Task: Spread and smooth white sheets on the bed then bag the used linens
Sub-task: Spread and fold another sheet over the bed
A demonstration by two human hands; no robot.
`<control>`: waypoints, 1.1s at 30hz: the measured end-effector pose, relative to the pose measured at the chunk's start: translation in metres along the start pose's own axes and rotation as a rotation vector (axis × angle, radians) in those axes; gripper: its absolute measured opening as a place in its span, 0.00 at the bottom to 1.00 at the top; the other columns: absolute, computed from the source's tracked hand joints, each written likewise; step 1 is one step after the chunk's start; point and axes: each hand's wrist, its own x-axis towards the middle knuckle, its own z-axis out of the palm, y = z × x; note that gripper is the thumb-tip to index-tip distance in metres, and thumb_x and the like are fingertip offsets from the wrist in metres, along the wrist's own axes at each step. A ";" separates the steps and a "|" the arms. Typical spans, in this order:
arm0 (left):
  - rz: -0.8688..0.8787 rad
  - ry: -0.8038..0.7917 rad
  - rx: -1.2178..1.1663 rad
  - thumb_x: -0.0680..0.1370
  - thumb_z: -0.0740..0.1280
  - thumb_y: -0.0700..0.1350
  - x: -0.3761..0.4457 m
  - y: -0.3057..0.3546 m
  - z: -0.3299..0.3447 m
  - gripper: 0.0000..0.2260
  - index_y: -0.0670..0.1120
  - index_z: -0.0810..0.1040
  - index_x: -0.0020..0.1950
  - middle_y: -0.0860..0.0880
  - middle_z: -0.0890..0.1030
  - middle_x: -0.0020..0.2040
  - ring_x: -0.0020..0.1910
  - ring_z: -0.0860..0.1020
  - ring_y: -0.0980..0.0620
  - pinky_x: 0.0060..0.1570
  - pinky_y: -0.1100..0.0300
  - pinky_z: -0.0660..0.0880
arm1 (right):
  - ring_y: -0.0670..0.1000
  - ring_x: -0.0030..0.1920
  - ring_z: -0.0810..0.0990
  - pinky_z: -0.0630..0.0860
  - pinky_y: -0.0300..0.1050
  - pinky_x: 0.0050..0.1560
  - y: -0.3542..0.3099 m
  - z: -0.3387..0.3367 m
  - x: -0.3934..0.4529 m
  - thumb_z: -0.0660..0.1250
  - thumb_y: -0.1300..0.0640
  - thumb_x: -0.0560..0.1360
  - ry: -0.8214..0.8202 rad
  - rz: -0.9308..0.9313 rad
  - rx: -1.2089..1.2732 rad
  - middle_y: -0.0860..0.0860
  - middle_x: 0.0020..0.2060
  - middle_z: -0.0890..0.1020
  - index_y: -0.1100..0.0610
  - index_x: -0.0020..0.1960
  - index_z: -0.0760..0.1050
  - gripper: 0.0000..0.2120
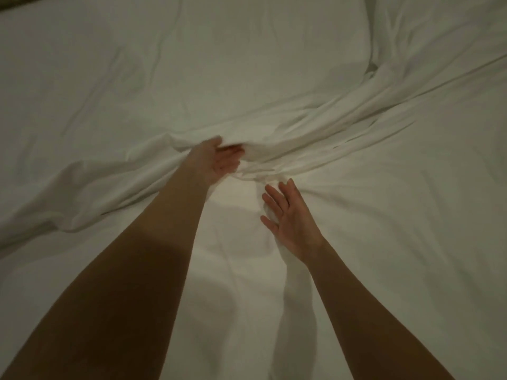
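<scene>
A white sheet [343, 127] covers the whole bed, bunched into a ridge of folds that runs from the centre up to the right. My left hand [219, 160] is blurred at the ridge's left end. Its palm is turned sideways, its thumb lies over the bunched cloth, and its fingers are tucked into the fold, gripping it. My right hand [288, 218] lies flat just below the ridge with fingers straight and spread. It presses on the sheet, with a narrow fold running under the palm.
A white pillow [247, 45] lies under the sheet at the top of the bed. Flatter sheet stretches to the left [68, 91] and lower right [411, 242]. A dark strip of bed edge [8, 2] shows at the top left corner.
</scene>
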 end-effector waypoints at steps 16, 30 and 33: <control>0.344 -0.031 -0.290 0.83 0.59 0.46 -0.013 0.053 0.024 0.15 0.42 0.71 0.67 0.47 0.79 0.49 0.46 0.79 0.56 0.44 0.65 0.73 | 0.48 0.41 0.76 0.71 0.42 0.36 -0.128 0.031 0.068 0.65 0.37 0.73 0.044 -0.144 0.158 0.46 0.38 0.78 0.52 0.46 0.75 0.17; 0.211 0.056 -0.378 0.81 0.61 0.41 -0.041 -0.056 0.017 0.06 0.44 0.76 0.56 0.48 0.82 0.49 0.46 0.80 0.55 0.49 0.65 0.77 | 0.51 0.62 0.79 0.72 0.61 0.61 -0.151 -0.050 0.042 0.65 0.38 0.70 0.131 -0.125 0.181 0.49 0.58 0.80 0.55 0.64 0.74 0.28; 0.150 0.079 -0.357 0.81 0.61 0.41 -0.047 -0.084 0.016 0.13 0.41 0.72 0.66 0.43 0.79 0.58 0.50 0.80 0.52 0.51 0.63 0.76 | 0.52 0.53 0.82 0.78 0.51 0.56 -0.158 -0.067 0.033 0.67 0.39 0.71 0.186 -0.232 0.371 0.51 0.51 0.80 0.57 0.62 0.74 0.27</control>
